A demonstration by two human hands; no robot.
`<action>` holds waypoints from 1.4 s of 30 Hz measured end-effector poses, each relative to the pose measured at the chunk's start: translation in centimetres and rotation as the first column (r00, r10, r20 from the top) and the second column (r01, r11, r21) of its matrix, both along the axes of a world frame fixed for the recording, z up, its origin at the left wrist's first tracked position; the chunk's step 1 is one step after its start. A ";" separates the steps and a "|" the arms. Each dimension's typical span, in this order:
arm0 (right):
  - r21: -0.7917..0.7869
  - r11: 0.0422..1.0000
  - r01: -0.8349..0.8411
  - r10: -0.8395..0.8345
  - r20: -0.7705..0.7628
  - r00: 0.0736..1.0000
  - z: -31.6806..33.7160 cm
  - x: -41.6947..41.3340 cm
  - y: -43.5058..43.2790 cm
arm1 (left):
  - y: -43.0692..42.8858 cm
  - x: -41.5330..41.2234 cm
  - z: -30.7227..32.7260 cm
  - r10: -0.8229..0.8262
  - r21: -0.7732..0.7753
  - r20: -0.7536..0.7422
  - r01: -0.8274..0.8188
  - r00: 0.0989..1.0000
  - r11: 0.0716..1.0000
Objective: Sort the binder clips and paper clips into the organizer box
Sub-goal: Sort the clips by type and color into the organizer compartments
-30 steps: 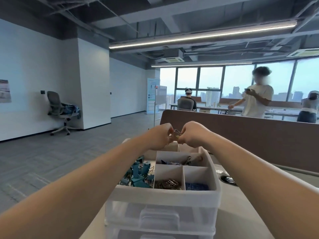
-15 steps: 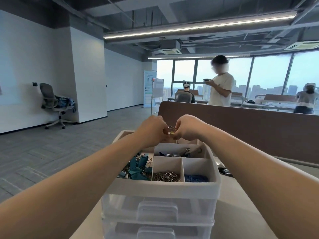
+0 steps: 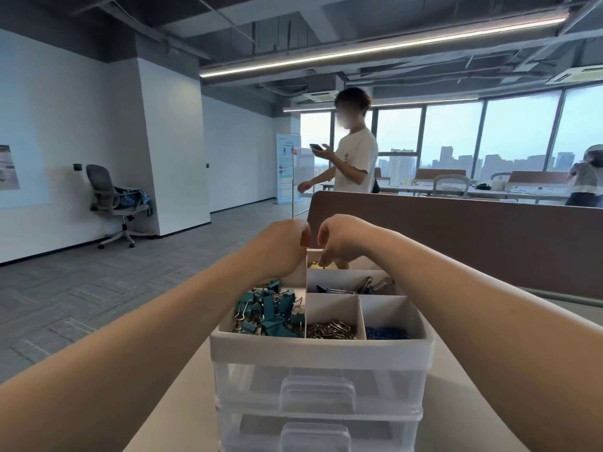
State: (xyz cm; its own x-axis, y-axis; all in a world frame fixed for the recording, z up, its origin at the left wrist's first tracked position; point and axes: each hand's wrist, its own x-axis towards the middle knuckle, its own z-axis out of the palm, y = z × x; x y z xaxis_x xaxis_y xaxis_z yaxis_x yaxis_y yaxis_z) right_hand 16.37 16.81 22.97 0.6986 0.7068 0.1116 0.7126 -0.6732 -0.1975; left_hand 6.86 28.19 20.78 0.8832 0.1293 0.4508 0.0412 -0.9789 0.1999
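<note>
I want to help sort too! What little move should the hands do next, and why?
Probably the right hand should let go: it pinches a gold clip already down in the far compartment of the box, and the left hand is apart from it.

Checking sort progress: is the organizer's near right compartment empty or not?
Not empty: blue clips cover the bottom of the compartment, whose white walls stand bare above them.

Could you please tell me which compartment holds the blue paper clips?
The front-right compartment; its neighbour holds silver paper clips, and the long left one teal binder clips.
</note>
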 end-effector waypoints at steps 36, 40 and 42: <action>0.257 0.929 0.267 -0.268 -0.031 0.963 -6.7 -11.3 -28.2 | -22.6 -7.4 -6.8 -0.384 -0.153 0.038 0.385 0.922 0.910; 0.182 0.923 0.338 -0.333 -0.061 0.941 -9.9 -11.8 -32.3 | -26.0 -6.2 -10.1 -0.424 -0.178 -0.045 0.411 0.904 0.894; 0.143 0.923 0.357 -0.351 -0.070 0.934 -11.4 -11.7 -34.2 | -27.4 -5.7 -11.6 -0.436 -0.178 -0.109 0.414 0.894 0.893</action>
State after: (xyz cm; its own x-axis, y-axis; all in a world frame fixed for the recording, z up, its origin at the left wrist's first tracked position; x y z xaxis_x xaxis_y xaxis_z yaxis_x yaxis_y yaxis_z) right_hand 4.71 -17.39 11.54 0.9064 0.3899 0.1624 0.4223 -0.8400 -0.3407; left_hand 1.20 0.76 9.14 0.9213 -0.2179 0.3220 -0.3333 -0.8692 0.3653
